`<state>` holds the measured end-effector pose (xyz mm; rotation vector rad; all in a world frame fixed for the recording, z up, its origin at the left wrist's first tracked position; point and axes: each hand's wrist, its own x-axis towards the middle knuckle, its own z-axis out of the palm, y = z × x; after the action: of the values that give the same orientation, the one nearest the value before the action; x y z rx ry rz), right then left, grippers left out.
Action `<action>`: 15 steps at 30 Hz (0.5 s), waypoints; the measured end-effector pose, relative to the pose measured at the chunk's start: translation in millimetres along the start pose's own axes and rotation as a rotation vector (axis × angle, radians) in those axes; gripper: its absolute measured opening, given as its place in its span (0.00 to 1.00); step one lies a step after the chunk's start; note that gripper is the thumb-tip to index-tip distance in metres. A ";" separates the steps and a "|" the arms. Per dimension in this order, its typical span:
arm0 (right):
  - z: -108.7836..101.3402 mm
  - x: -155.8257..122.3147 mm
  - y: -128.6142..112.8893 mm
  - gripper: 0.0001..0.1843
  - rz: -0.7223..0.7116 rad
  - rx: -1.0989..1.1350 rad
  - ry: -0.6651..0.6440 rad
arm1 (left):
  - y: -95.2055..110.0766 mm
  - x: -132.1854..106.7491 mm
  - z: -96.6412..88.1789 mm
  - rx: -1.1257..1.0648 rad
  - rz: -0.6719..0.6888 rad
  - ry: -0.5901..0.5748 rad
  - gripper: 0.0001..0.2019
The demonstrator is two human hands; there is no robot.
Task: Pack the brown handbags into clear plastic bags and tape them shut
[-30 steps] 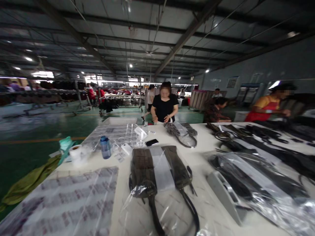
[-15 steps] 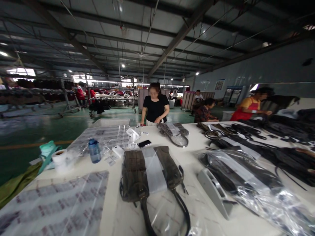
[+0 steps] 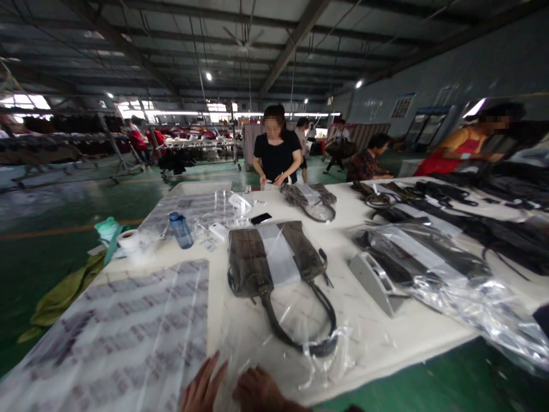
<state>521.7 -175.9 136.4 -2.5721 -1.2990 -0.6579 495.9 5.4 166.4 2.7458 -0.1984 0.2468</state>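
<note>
My left hand is at the near table edge, fingers stretched out, beside the corner of a stack of printed plastic bags. Just right of it, my right hand has its fingers curled down at the near end of a clear plastic bag; what lies under the fingertips is hidden. Inside or under that clear film lies a dark brown handbag with a white paper band across its middle. Its looped strap points toward me.
A grey tape dispenser stands to the right, beside plastic-wrapped dark bags. Farther back are a blue bottle, a phone, a white fan and a paper roll. A person in black stands across the table.
Both my hands have come into view at the bottom. The camera view has tilted down, so the near table edge now shows. The person across the table has brought their hands together.
</note>
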 end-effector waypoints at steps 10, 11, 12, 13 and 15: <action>-2.5 -30.6 -12.0 0.15 0.265 0.395 0.052 | -28.3 75.4 -1.2 0.015 0.612 -0.399 0.14; -9.2 -35.1 -11.4 0.17 0.305 0.365 0.029 | -30.6 79.8 -0.3 -0.007 0.641 -0.396 0.14; -14.7 -41.1 -10.8 0.20 0.352 0.314 -0.004 | -33.5 83.2 0.8 -0.032 0.668 -0.394 0.14; -18.8 -48.5 -10.3 0.25 0.407 0.248 -0.041 | -37.0 85.8 2.0 -0.057 0.692 -0.397 0.13; -22.5 -65.9 -9.8 0.31 0.520 0.109 -0.107 | -44.3 89.4 5.1 -0.102 0.732 -0.404 0.13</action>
<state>473.0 -225.3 125.3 -2.7109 -0.6131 -0.3422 591.3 34.8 163.8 2.4754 -1.2815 -0.1364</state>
